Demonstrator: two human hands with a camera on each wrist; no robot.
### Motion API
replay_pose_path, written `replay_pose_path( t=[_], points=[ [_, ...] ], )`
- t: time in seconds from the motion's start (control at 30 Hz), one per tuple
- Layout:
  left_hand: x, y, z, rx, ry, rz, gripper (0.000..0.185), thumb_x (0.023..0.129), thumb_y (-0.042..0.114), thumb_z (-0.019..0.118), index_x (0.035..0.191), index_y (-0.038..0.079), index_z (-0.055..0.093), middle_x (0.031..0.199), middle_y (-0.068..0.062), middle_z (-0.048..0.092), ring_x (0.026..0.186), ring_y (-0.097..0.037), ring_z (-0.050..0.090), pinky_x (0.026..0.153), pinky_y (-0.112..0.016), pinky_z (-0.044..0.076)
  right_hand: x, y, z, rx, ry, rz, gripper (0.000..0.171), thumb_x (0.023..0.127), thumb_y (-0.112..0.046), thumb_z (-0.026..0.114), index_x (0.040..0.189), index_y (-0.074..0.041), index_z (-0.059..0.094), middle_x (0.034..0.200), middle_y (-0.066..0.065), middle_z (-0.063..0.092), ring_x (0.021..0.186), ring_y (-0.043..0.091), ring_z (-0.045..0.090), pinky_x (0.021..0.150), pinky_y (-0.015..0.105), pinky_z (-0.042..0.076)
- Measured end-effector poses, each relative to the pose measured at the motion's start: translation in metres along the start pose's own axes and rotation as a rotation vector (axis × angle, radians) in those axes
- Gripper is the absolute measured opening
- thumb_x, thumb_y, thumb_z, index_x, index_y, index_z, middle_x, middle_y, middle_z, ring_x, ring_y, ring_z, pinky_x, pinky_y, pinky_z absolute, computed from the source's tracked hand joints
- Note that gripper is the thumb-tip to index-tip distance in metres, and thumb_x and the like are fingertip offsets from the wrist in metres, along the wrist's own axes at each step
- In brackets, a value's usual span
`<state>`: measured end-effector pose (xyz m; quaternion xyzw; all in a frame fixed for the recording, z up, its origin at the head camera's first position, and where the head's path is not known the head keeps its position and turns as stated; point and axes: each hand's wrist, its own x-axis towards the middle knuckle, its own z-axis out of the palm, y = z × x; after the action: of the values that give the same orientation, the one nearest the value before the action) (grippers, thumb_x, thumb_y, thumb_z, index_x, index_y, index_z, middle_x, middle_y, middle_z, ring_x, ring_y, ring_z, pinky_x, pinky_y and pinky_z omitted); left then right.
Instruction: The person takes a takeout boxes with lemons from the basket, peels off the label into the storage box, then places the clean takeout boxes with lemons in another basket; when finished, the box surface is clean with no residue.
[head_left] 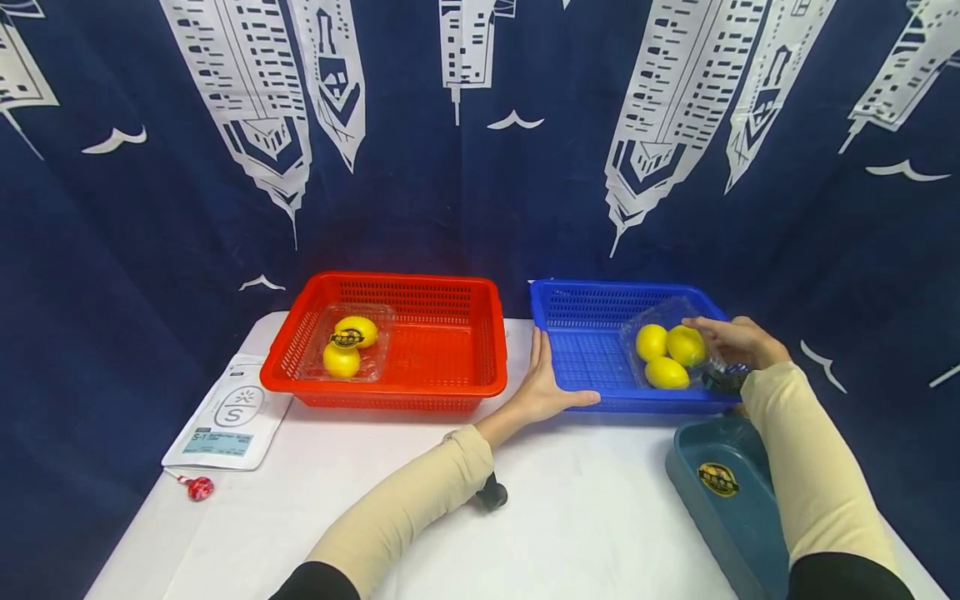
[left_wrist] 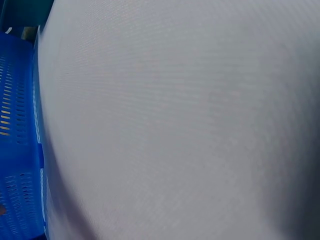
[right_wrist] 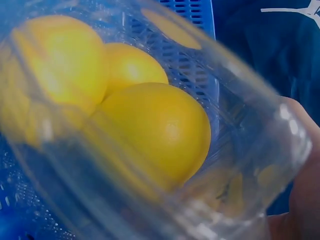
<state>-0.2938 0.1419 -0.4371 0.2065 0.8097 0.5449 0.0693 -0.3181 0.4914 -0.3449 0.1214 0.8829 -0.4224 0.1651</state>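
Observation:
A blue basket [head_left: 588, 367] stands at the back right of the table. In its right part a clear plastic box [head_left: 633, 325] contains three yellow lemons [head_left: 667, 373]. My right hand [head_left: 738, 337] reaches over the basket's right rim and holds the box by its right side; in the right wrist view, clear plastic arches over the lemons [right_wrist: 160, 130] beside the hand [right_wrist: 305, 175]. Fingers straight and thumb spread, my left hand [head_left: 543, 392] rests against the basket's left front corner. The left wrist view shows mostly white tabletop and the basket's side [left_wrist: 20, 155].
Left of the blue basket stands a red basket [head_left: 442, 358] with another clear box [head_left: 378, 342] of lemons, bearing a black label. A teal tray [head_left: 693, 500] with a round sticker lies under my right forearm. A white pouch [head_left: 232, 417] and red ball [head_left: 199, 488] lie at left.

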Motion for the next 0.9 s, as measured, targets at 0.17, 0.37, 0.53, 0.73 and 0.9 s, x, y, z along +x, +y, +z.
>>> replay_pose_path(
  t=[0.17,0.37,0.53,0.73,0.9],
  points=[
    [0.001,0.001,0.000,0.005,0.001,0.008,0.130,0.071,0.044,0.084,0.156,0.011,-0.009,0.164,0.003,-0.020,0.154,-0.022,0.003,0.123,-0.045,0.022,-0.002,-0.005,-0.002,-0.035,0.039,0.015,0.046,0.096,-0.057,0.046,0.074,-0.024,0.069,0.053,-0.010,0.040,0.050,0.009,0.041,0.055,0.025,0.041],
    [0.002,0.001,0.001,0.002,0.004,0.015,0.130,0.071,0.045,0.083,0.157,0.013,-0.010,0.164,0.003,-0.020,0.154,-0.022,0.003,0.123,-0.046,0.022,-0.004,-0.012,-0.003,-0.115,0.061,0.064,0.060,0.094,-0.063,0.042,0.049,-0.024,0.047,0.051,-0.010,0.042,0.050,0.011,0.045,0.058,0.028,0.042],
    [0.001,0.001,0.001,-0.008,-0.014,0.011,0.130,0.072,0.045,0.083,0.156,0.014,-0.010,0.163,0.007,-0.022,0.154,-0.021,0.002,0.123,-0.045,0.022,-0.005,-0.013,-0.004,-0.163,0.015,0.068,0.065,0.095,-0.065,0.037,0.046,-0.024,0.046,0.049,-0.009,0.042,0.050,0.013,0.044,0.066,0.030,0.042],
    [0.000,0.001,-0.001,-0.011,-0.010,0.003,0.130,0.071,0.046,0.083,0.157,0.014,-0.010,0.163,0.008,-0.022,0.154,-0.021,0.003,0.123,-0.047,0.022,-0.005,-0.015,-0.003,-0.185,-0.026,0.035,0.058,0.095,-0.054,0.049,0.047,-0.024,0.044,0.050,-0.009,0.041,0.053,0.012,0.044,0.064,0.030,0.041],
    [-0.001,0.000,-0.001,-0.005,-0.011,0.002,0.129,0.072,0.046,0.082,0.156,0.012,-0.010,0.164,0.004,-0.021,0.154,-0.023,0.004,0.123,-0.048,0.022,-0.005,-0.014,-0.001,-0.192,-0.014,0.040,0.054,0.095,-0.047,0.052,0.048,-0.023,0.041,0.051,-0.008,0.040,0.057,0.013,0.045,0.068,0.030,0.042]
  ],
)
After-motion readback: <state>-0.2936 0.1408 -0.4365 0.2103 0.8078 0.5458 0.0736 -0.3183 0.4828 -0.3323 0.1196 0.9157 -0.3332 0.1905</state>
